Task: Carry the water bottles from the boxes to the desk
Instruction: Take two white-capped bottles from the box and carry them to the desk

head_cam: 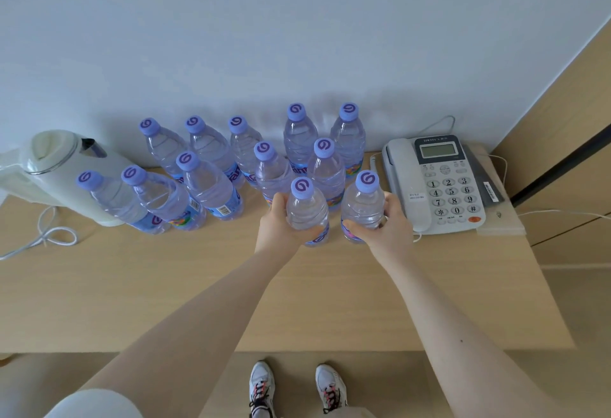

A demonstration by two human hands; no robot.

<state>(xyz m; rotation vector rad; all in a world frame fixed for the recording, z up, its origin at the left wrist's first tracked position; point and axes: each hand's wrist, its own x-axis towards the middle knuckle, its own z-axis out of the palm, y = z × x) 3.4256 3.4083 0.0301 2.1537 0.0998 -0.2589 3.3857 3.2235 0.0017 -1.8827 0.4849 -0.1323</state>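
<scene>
White sneakers (262, 381) with black laces (257, 403), white sleeve (96, 404).

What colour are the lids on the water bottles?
Purple, with a darker purple swirl on top of each lid, seen best in the head view.

Kettle (62, 176) past left edge, rear bottles (299, 134) half-hidden

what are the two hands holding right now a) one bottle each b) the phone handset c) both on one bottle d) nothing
a: the left hand grips the front-left bottle and the right hand grips the front-right bottle, next to the phone.
</scene>
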